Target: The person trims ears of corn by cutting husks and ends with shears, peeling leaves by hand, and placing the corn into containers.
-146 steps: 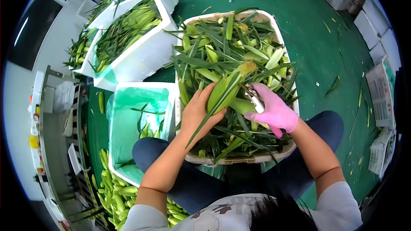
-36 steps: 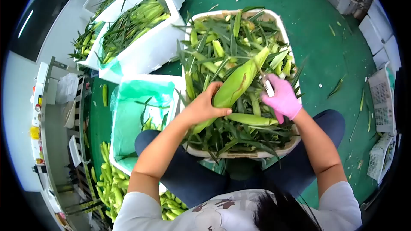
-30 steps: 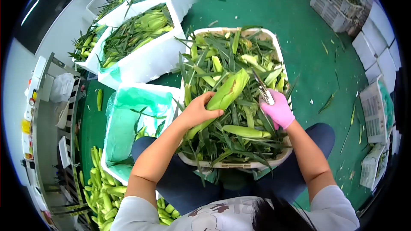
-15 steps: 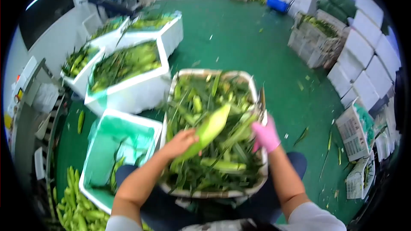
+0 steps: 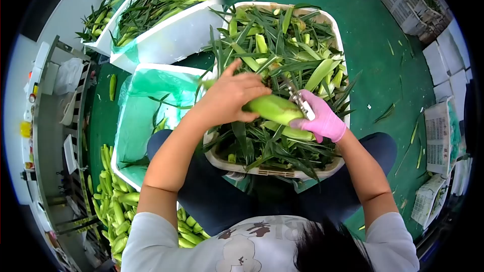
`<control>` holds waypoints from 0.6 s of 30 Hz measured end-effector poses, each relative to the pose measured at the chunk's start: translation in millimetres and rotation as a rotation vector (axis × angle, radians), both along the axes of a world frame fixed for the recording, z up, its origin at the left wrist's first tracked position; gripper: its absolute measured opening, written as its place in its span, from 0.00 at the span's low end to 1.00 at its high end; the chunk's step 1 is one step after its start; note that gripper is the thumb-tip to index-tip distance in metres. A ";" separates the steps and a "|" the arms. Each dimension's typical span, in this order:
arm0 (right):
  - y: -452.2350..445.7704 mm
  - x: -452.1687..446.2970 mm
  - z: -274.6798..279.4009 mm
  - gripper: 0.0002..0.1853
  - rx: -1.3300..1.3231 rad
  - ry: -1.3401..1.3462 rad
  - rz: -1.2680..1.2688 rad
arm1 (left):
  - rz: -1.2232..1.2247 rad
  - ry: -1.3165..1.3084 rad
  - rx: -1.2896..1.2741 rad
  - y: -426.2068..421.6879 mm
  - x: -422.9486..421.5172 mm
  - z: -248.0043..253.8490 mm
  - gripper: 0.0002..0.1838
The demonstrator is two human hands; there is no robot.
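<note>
Green husk wraps the corn ear (image 5: 274,109), which lies over the heaped leaves (image 5: 259,141) in the middle of the white basket (image 5: 335,30). Its long axis runs mostly crosswise, sloping gently down towards the right of the view, with the visible end pointing at the pink glove; the other end goes in under the left hand (image 5: 233,96) (a bit of green shows past the wrist side, too blurred to place for certain).

The left hand is bare and comes in from the lower left, back upward, forearm slanting. It is half open: the index finger is lifted away, while the other fingers and thumb bend loosely about the ear. How firmly they press cannot be told.

The right hand (image 5: 322,117), in the thin pink glove, reaches in from the lower right and is closed round the light handle of a small metal tool (image 5: 301,102), whose dark end points up and left. Its lower fingers are at the ear's near end (the exact contact is hidden).

Half a second earlier the ear slanted steeply, its free end up and away from the body, and the gloved hand was apart from it at the basket's right edge. Now the ear has swung down flatter, and the two hands are closer together. Another green ear (image 5: 290,132) lies just below it.
</note>
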State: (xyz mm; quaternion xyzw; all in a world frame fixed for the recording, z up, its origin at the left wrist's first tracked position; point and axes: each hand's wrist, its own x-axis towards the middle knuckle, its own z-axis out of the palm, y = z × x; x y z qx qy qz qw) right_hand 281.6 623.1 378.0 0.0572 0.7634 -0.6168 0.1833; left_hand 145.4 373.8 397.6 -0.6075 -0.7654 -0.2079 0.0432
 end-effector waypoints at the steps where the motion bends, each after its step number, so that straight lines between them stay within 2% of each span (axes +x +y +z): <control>1: -0.6 0.4 -7.1 0.32 -0.070 0.020 -0.108 | 0.070 0.134 0.115 4.8 5.1 7.0 0.23; 2: -1.7 -2.1 -26.3 0.33 -0.135 0.102 -0.219 | 0.168 0.107 0.262 7.6 9.0 3.6 0.17; 3: -1.6 -3.7 -40.8 0.33 -0.196 0.185 -0.328 | 0.297 -0.223 0.357 4.3 17.5 -8.2 0.11; 5: -7.5 -3.4 -21.7 0.33 -0.315 0.078 -0.401 | 0.364 -1.150 0.471 9.9 24.3 -33.8 0.08; 6: -10.4 -3.2 -11.9 0.33 -0.373 0.026 -0.442 | 0.453 -1.423 0.436 18.2 26.0 -36.4 0.15; 9: -24.2 3.9 -6.4 0.31 -0.379 0.011 -0.382 | 0.483 -1.614 0.790 40.8 42.6 -40.7 0.26; 10: -28.3 6.1 -7.3 0.29 -0.372 0.013 -0.352 | 0.447 -1.727 0.777 37.2 37.8 -42.9 0.32; 11: -32.3 8.0 -8.0 0.28 -0.364 0.016 -0.322 | 0.430 -1.673 0.762 39.2 37.9 -44.2 0.34; 13: -37.1 6.0 -20.7 0.23 -0.480 0.035 -0.265 | 0.327 -1.782 0.677 39.2 38.2 -50.0 0.37; 15: -39.0 6.8 -32.2 0.16 -0.475 0.143 -0.393 | 0.399 -1.798 0.609 44.9 45.3 -49.2 0.39; 17: -17.2 -8.9 -45.1 0.16 -0.091 0.234 -0.551 | 0.439 -1.874 0.566 49.6 45.9 -42.7 0.40; 18: -5.5 -14.1 -31.8 0.17 0.185 0.260 -0.523 | 0.369 -1.926 0.549 45.7 40.7 -46.4 0.38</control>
